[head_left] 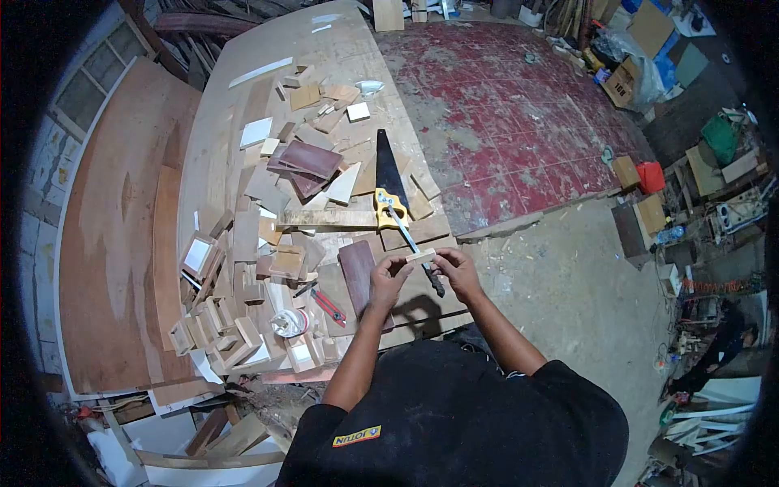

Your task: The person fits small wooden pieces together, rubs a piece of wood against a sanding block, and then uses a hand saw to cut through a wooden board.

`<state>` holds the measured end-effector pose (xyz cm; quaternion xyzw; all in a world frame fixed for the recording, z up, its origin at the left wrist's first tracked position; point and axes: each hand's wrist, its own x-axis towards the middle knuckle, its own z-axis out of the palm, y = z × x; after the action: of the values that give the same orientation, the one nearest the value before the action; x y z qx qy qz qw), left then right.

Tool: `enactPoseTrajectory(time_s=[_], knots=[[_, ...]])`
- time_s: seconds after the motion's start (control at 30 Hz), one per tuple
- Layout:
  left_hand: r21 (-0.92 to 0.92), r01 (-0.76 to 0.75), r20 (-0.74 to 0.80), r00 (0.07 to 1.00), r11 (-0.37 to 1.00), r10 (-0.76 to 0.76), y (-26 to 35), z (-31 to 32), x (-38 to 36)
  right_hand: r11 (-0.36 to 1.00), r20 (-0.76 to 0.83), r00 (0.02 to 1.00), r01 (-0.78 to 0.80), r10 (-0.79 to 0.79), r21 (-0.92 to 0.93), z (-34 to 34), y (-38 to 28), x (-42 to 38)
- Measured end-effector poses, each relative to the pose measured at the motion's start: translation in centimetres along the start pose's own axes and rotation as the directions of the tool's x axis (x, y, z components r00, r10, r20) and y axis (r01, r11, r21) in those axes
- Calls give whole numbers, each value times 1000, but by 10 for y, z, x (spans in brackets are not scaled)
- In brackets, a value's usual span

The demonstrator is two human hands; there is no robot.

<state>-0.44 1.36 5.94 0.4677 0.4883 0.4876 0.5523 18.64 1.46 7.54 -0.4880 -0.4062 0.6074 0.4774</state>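
A small pale strip of wood [420, 256] is held level between my two hands, above the near right part of the bench. My left hand [388, 280] pinches its left end, and my right hand [458, 276] pinches the right end. Beyond them lies a handsaw [389, 174] with a black blade and yellow handle. A bar clamp [406, 231] runs from the saw handle to under my hands, its lower part partly covered. A dark reddish-brown board [358, 276] lies just left of my left hand. Further left is a red utility knife [329, 308].
Wood offcuts and small box-like pieces [231, 341] are heaped over the bench [357, 57]. A white-and-red container [289, 322] stands near the front edge. Right of the bench are a red tiled floor [503, 122] and concrete; a large plywood sheet [122, 211] leans at left.
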Motion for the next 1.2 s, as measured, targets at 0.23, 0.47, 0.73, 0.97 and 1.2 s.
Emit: enactPoseTrajectory(time_s=[0.23,0.47,0.73,0.97,1.2], knots=[[-248,149,38,989,957,-144,-29,-8,-1,975,176,960,-222,218,-1,-4,12,0],[240,87,32,995,967,-97,-24,-23,-26,917,371,905,-49,209,-397,5,51,-3],[542,112,-171,985,833,-21,-42,-47,-44,730,376,864,14,336,-683,34,58,3],[603,132,-252,967,787,30,-36,-60,-51,580,389,841,114,376,-806,45,54,17],[718,242,-353,934,653,43,-63,-80,-58,579,387,859,137,335,-804,44,65,41]])
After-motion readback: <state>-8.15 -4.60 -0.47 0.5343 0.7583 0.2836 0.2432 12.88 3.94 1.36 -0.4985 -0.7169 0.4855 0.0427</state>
